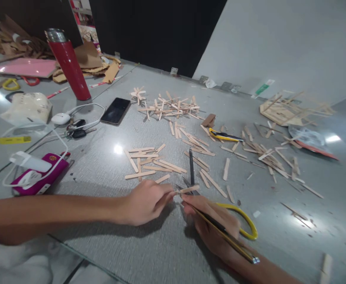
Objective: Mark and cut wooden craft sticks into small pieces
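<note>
My left hand is closed in a pinch, its fingertips at the near end of a short popsicle stick. Close against it, my right hand is closed around a slim yellow-and-black utility knife, whose metal-tipped rear end points toward me. The knife's front end is hidden by the fingers. Under and beside the right hand lie scissors with a yellow handle, partly covered. A black pen rests just beyond the fingertips.
Loose popsicle sticks lie ahead, with a heap of joined sticks behind. Another yellow utility knife and a stick frame are to the right. Leftward are a phone, red flask, keys and purple box.
</note>
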Demonstrator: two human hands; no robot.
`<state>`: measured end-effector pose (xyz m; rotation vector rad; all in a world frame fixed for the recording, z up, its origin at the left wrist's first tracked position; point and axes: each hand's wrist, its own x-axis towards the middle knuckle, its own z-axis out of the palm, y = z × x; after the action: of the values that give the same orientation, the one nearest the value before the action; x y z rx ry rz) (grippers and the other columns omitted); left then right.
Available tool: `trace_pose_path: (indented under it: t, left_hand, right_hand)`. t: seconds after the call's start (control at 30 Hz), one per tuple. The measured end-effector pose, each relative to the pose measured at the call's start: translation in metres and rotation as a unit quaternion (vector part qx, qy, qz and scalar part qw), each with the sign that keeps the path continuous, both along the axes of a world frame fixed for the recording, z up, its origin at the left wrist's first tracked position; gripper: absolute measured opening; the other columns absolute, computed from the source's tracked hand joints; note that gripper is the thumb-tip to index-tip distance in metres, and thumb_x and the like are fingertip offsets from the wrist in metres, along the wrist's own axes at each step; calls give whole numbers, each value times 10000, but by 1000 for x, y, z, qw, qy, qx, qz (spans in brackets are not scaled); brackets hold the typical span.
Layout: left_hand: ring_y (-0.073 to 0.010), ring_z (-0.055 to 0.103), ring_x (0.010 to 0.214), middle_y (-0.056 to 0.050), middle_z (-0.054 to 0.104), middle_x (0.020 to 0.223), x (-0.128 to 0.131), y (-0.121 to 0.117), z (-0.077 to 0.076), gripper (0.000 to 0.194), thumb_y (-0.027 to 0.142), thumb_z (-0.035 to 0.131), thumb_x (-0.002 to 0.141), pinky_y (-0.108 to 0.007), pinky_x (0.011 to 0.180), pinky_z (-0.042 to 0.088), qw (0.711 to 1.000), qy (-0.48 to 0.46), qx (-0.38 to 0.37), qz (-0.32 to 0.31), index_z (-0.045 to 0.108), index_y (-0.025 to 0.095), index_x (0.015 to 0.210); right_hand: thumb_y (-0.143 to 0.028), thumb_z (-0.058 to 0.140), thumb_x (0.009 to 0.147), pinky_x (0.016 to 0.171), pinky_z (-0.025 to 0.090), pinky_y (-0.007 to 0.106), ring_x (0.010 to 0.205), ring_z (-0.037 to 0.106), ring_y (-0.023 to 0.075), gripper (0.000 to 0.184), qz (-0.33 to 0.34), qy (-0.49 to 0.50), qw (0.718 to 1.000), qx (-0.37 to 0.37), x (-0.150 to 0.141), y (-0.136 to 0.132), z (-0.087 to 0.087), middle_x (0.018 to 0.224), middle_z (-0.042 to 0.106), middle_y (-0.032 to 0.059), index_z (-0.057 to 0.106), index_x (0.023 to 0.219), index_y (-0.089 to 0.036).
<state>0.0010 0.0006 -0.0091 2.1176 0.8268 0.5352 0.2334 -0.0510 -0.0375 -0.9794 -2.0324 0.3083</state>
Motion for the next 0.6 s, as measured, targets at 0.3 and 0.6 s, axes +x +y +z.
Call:
trace_pose_path:
  t: [0.3,0.6]
  left_hand:
    - [-143,477,548,9,511,619,0,-1,1,303,242,406,1058,-266,565,329,1000,-15,-7,6,509,205,775]
    - [-149,493,557,3,544,631,1,-3,-3,324,247,393,1071,-271,581,330,999,-21,18,29,521,206,776]
  right_hand:
    - [-173,580,1067,724,670,261,851,817,191,214,47,39,998,-6,-11,8,16,938,812,58,680,1245,-237]
    - [-63,608,1012,813,685,303,943,818,222,383,61,-11,998,21,2,1,2,1062,824,98,645,1367,-202]
